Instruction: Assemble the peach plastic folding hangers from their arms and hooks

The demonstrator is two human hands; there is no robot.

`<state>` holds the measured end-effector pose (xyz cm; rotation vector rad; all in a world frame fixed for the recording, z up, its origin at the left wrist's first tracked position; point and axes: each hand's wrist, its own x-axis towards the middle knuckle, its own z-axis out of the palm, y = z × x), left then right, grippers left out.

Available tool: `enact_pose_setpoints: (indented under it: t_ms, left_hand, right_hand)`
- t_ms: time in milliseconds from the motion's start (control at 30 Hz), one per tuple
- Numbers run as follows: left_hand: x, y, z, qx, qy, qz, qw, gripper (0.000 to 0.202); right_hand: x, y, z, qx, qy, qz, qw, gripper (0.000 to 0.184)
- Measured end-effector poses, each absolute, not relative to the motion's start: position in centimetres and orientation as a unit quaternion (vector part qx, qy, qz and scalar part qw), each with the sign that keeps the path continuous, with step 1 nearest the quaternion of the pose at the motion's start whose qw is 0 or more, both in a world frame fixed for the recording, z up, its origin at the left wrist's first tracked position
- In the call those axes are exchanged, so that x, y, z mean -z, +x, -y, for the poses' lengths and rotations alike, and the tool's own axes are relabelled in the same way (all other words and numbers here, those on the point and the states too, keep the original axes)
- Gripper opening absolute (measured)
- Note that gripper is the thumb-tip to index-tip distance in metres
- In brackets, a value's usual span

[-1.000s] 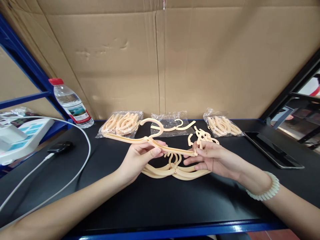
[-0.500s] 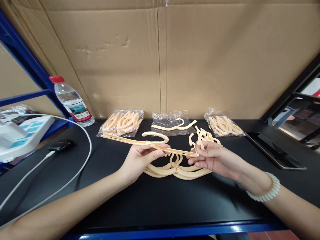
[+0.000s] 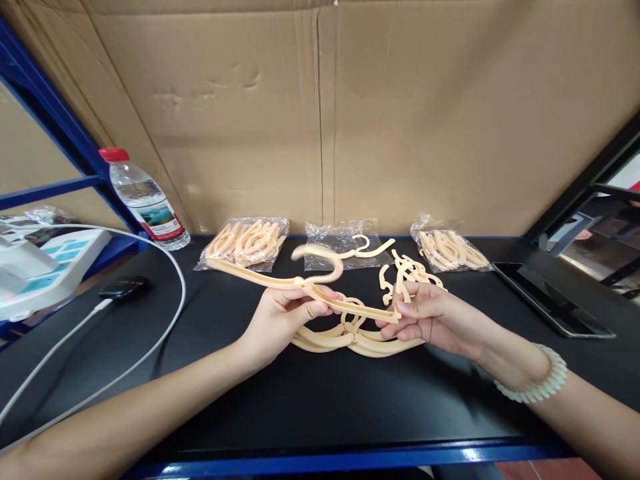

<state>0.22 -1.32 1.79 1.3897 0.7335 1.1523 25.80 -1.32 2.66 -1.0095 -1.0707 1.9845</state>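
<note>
My left hand (image 3: 280,323) pinches a cream plastic clothes hanger (image 3: 255,277) near its middle, thumb on the right arm. The hanger is raised above the table, its curved hook pointing left and its channelled underside facing me. At its right end, my right hand (image 3: 425,310) closes on a small cream hook piece (image 3: 402,288) that stands up against the hanger's tip. Whether the two are joined cannot be seen. Beneath the hands lie several more hangers (image 3: 323,341), stacked. Beyond my right fingers is a loose pile of small hook pieces (image 3: 413,268).
Clear bags of cream parts lie at back left (image 3: 250,243) and back right (image 3: 450,248). Between them is a hanger on a clear bag (image 3: 320,233). A water bottle (image 3: 150,203), power strip (image 3: 65,257) and white cable (image 3: 183,293) are left; a dark tablet (image 3: 550,300) is right.
The hanger has been tilted in my left hand, so its hook stands higher and more of its channelled underside shows. Its right end has dropped slightly; my right hand stays at that end.
</note>
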Motion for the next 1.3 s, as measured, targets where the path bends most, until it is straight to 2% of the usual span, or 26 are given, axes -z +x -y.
enact_pose_setpoints:
  t_ms: [633,967,1300]
  left_hand:
    - [-1.2,0.9,1.9,-0.534,0.564,-0.329,0.538,0.009]
    - [-1.6,1.3,2.6,-0.552,0.538,-0.349,0.533,0.006]
    - [-1.5,1.6,2.6,-0.559,0.468,-0.408,0.55,0.012]
  right_hand:
    - [-2.5,25.0,2.0,-0.692,-0.389,0.449,0.411,0.035]
    - [-2.4,24.3,2.5,-0.658,-0.373,0.436,0.488,0.035]
    - [-2.3,24.4,2.3,-0.634,-0.362,0.481,0.485,0.018]
